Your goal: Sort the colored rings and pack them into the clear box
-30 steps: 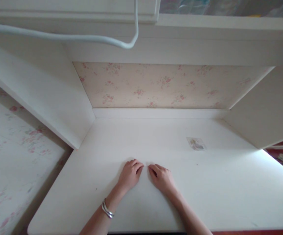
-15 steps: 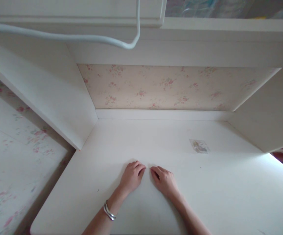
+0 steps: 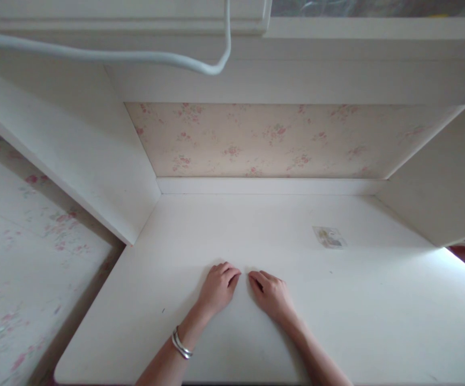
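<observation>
Packet (image 3: 329,237), flat and see-through with a faint print, lies on the white surface (image 3: 397,316), beyond the right hand and off to its right. Contents too unclear to tell. Nobody is touching it.

Left hand (image 3: 219,287): rests on the surface, fingers curled in, thumb tip drawn up to the forefinger; nothing seen in it. Right hand (image 3: 271,293): likewise on the surface, fingers bent, a dark hollow between thumb and forefinger; no object visible, though the underside of both is hidden. Fingertips face each other across a narrow gap, not touching.

Change over the last second: very little. Framing has shifted slightly, with the cable (image 3: 136,55), wallpaper (image 3: 256,142) and surface all sliding together; judged to be head movement. Against the surface, both hands hold the same place and shape. Packet has stayed put too, as has the dark speck (image 3: 163,310) near the left forearm, the one wearing the bracelet (image 3: 184,353).

Meaning, as judged: a still, settled pose, with no handling begun and no gain or loss in this interval; packet remains well apart from the hands
</observation>
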`<control>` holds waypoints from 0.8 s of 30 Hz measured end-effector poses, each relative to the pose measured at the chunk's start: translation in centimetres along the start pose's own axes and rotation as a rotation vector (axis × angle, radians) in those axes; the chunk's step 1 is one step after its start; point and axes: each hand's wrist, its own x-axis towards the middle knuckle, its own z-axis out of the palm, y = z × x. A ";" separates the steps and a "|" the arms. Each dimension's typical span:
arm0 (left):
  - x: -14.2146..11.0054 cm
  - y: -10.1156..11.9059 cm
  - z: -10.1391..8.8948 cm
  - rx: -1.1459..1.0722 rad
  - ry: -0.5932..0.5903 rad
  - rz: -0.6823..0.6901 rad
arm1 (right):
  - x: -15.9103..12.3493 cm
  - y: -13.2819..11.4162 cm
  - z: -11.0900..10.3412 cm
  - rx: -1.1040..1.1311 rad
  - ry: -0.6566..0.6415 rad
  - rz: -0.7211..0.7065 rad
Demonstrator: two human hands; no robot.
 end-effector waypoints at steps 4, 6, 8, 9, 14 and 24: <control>0.0 0.0 0.0 0.002 -0.005 -0.005 | 0.0 0.0 -0.1 -0.002 0.002 -0.001; 0.0 0.0 0.0 0.004 -0.010 -0.007 | 0.0 0.0 -0.1 0.003 0.005 -0.004; 0.0 0.0 -0.1 0.008 -0.011 -0.007 | 0.0 -0.1 -0.2 0.005 0.010 -0.007; 0.0 0.1 -0.1 0.009 -0.009 -0.007 | 0.0 -0.1 -0.1 0.005 0.011 -0.008; 0.0 0.2 -0.1 0.010 0.001 -0.008 | 0.0 -0.1 0.0 -0.004 0.007 -0.001; 0.0 0.1 -0.1 0.019 -0.003 -0.003 | 0.1 -0.1 -0.1 -0.012 -0.004 0.003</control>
